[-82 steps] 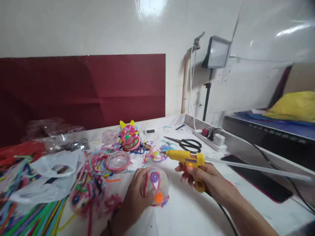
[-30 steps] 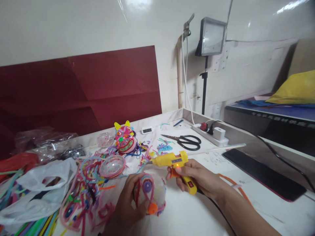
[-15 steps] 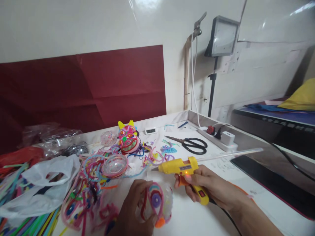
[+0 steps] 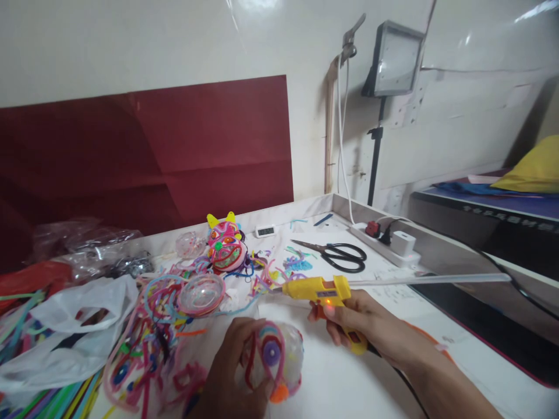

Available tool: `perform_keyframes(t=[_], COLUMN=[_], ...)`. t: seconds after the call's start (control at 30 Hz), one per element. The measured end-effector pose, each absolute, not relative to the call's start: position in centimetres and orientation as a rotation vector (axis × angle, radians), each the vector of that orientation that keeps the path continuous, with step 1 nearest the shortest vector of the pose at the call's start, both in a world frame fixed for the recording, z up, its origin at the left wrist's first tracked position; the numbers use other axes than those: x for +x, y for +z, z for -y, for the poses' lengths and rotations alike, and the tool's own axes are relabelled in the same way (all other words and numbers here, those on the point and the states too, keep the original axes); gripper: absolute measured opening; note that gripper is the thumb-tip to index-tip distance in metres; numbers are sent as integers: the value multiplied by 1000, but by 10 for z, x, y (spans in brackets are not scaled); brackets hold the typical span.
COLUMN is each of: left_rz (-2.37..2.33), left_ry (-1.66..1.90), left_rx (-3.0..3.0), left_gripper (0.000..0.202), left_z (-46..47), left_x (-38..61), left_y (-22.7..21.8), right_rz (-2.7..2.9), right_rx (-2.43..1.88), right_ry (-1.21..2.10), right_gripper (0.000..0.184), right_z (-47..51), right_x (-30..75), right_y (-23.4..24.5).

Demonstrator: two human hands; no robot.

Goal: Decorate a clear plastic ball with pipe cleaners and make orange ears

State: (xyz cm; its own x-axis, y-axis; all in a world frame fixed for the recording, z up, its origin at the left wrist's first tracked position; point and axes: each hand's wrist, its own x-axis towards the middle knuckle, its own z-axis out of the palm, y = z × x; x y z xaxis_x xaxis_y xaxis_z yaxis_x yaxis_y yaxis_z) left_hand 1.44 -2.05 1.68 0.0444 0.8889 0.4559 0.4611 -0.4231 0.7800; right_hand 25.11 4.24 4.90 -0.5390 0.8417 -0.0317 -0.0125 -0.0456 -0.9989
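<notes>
My left hand (image 4: 236, 372) is closed around a clear plastic ball (image 4: 292, 355) low in the middle of the view. Pink and red pipe cleaners, a purple eye-like disc and an orange pompom decorate its near side. My right hand (image 4: 364, 323) grips a yellow hot glue gun (image 4: 317, 291) by its handle, fingers around the orange trigger. A small orange light glows on the gun, and a long clear glue stick (image 4: 441, 279) sticks out of its back. The nozzle points left, above and behind the ball, apart from it.
Black-handled scissors (image 4: 345, 256), a power strip (image 4: 379, 243) and a dark flat panel (image 4: 489, 331) lie to the right. Behind the ball stand a decorated pink animal head (image 4: 227, 250) and a clear bowl-shaped piece (image 4: 201, 294). Pipe cleaners and a white plastic bag (image 4: 82, 302) cover the left.
The glue gun has tilted, so its glue stick now points farther right across the dark panel. The ball has shifted and turned slightly in my left hand.
</notes>
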Motion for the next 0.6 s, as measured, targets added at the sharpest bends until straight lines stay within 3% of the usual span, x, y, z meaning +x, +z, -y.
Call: perform_keyframes(t=[0.37,0.6], left_rz=[-1421,-1196], left_ry=[1208,1361], left_rx=[2066,2129], left_gripper=[49,54], left_z=[26,21], left_x=[9,4], left_y=[14,1], right_rz=[1551,1631], right_rx=[-742,-717], right_ry=[1772,1839], right_gripper=[40,35], right_z=[-45,-47], right_x=[261,266], right_y=[41,44])
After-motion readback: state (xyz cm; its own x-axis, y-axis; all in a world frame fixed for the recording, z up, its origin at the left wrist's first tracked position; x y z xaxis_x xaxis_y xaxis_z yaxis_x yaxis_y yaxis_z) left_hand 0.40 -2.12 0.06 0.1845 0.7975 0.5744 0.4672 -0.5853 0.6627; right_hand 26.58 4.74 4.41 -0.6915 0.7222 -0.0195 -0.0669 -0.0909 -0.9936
